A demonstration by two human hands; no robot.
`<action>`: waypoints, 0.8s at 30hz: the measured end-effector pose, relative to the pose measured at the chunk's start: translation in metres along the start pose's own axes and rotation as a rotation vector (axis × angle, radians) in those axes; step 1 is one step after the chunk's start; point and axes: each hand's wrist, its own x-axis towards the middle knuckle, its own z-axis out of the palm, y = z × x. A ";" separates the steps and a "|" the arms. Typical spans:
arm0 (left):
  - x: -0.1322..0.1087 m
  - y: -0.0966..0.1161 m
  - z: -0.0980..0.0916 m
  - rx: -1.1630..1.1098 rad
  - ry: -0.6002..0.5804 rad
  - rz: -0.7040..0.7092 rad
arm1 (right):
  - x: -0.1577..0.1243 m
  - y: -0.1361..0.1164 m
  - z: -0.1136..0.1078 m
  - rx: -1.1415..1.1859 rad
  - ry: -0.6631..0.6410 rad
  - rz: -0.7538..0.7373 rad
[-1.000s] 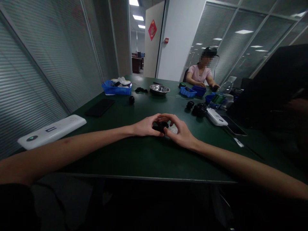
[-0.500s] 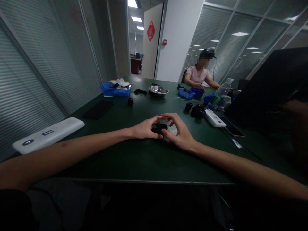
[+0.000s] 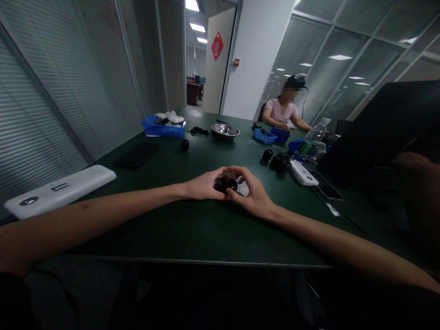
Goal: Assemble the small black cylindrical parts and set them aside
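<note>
Near the middle of the table, my left hand [image 3: 205, 184] curls its thumb and fingers around a black round part [image 3: 231, 184], seemingly a plastic fitting. From the other side my right hand [image 3: 257, 196] grips the same part, thumb in front and fingers arched over the top. The fingertips of both hands meet above it, and its underside is hidden. Behind the right thumb shows a pale, crumpled-looking thing [image 3: 243, 188] whose kind I cannot make out. Similar black fittings [image 3: 280, 162] lie in a cluster to the right, and a single one [image 3: 184, 145] stands at the back left.
A steel bowl [image 3: 224, 132], a blue basket [image 3: 145, 127] of items and small blue bins [image 3: 264, 136] are at the back. White devices [image 3: 62, 190] [image 3: 304, 173] lie left and right, with a phone, a bottle [image 3: 311, 140] and a dark screen [image 3: 385, 119]. Another person [image 3: 281, 110] sits across.
Both hands stay together on the black part, which has turned slightly so its round end shows more. The camera view has shifted a little.
</note>
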 end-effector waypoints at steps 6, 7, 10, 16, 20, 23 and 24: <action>0.000 0.001 0.001 -0.019 0.006 0.001 | 0.000 0.001 0.000 0.010 -0.008 -0.024; -0.001 0.001 0.001 -0.019 0.003 -0.001 | 0.000 0.001 0.000 -0.001 0.005 -0.007; -0.001 0.001 0.001 -0.017 0.003 0.008 | 0.000 0.001 0.000 0.014 -0.011 0.004; -0.001 0.003 -0.001 0.030 -0.013 0.020 | -0.001 -0.002 -0.002 -0.012 -0.007 -0.013; -0.001 0.004 -0.001 0.023 0.000 0.000 | -0.002 -0.002 -0.003 -0.002 -0.015 0.021; -0.001 0.004 0.000 0.016 0.004 0.013 | -0.002 -0.002 -0.003 0.031 -0.073 -0.039; -0.001 0.005 0.000 0.014 0.001 0.015 | -0.002 -0.002 -0.003 0.018 -0.067 -0.040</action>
